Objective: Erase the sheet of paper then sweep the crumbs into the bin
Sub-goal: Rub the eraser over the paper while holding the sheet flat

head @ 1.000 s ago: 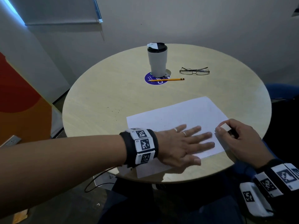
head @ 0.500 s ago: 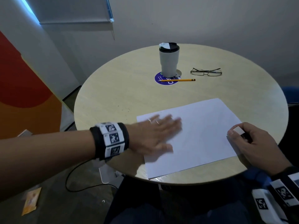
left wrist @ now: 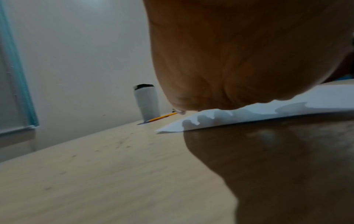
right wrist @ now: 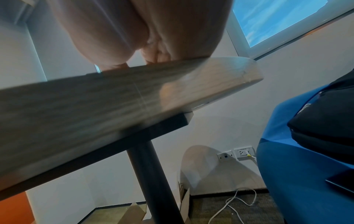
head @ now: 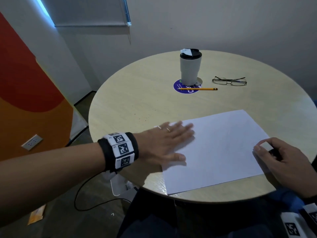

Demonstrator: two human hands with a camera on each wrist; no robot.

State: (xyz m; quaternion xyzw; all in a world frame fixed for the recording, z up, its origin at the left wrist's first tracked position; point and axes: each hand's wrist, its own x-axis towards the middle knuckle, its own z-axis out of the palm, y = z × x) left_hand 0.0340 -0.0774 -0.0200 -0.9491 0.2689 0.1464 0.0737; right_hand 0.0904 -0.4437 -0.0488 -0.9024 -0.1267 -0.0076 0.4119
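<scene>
A white sheet of paper lies on the round wooden table, near its front edge. My left hand lies flat with straight fingers on the sheet's left edge. In the left wrist view its palm hovers over the paper's corner. My right hand rests at the sheet's right edge and pinches a white eraser. Dark crumbs dot the table left of the sheet. No bin shows in the head view.
A grey lidded cup stands on a blue coaster at the back, with a yellow pencil and glasses beside it. Cardboard boxes and a cable lie on the floor under the table. A blue seat stands right.
My left hand has slid leftward across the sheet, from its middle to its left edge. The right hand has stayed at the right edge with the eraser.
</scene>
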